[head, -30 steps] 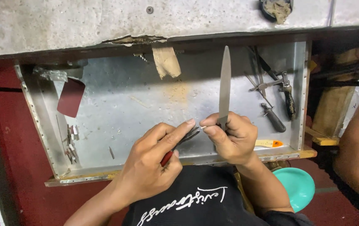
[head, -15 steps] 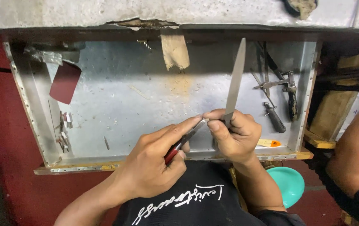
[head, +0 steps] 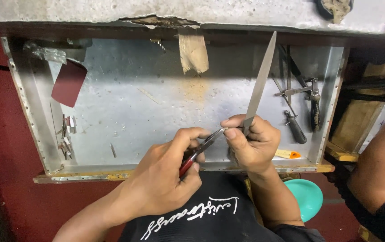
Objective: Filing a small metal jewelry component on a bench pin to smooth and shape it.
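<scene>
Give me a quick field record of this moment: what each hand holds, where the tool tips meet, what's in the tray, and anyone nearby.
left hand: grips red-handled pliers
right hand: holds a long flat metal file, pointing up and away
contact: plier tips meet the right fingertips; any piece between them is too small to see
surface: shallow metal tray
tray contents: dark red sheet at left, hand tools at right
nearby: another person's arm at right edge

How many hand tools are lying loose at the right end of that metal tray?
2 clearly: a dark-handled screwdriver lying slanted near the right wall of the metal tray, and a dark-handled metal tool just above it. Thin rods lie behind; shadow may hide more.
</scene>
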